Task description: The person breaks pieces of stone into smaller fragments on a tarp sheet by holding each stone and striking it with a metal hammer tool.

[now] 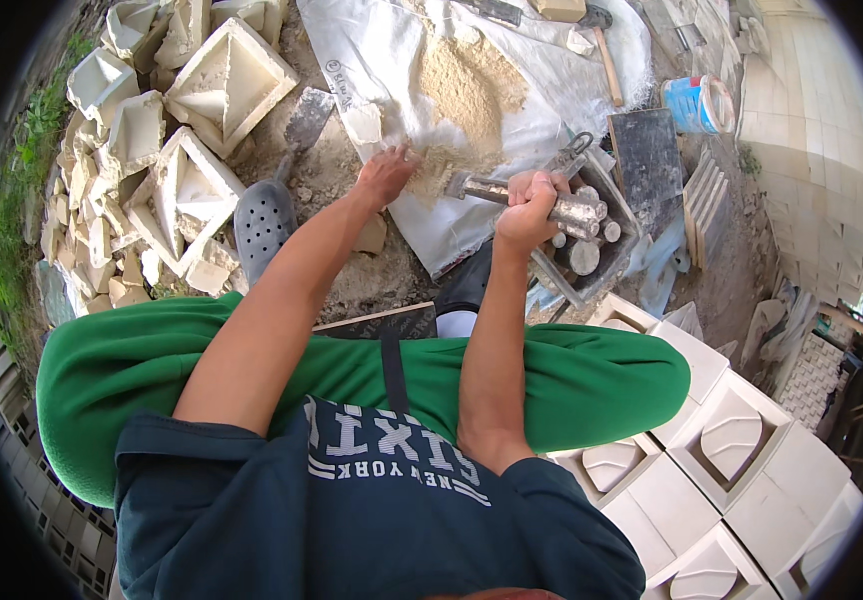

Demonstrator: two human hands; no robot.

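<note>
My right hand (532, 207) is closed around the grey, plaster-crusted handle of a brush (487, 190). Its flat head points left, and the tan fibres at its end blend with the pale powder behind them. Close to that end, my left hand (387, 176) reaches over the edge of a white woven sheet (362, 70), fingers stretched and holding nothing I can see. A heap of tan powder (467, 85) lies on the sheet beyond both hands. Below my right hand stands a grey box (617, 225) with several whitish cylinders (584, 257) in it.
Broken cream plaster moulds (232, 85) are piled at left. A trowel (309, 120) lies by my grey clog (264, 225). At far right are a hammer (607, 55), a blue-and-white bucket (699, 104) and a dark board (647, 155). Pale patterned blocks (732, 440) stand near right.
</note>
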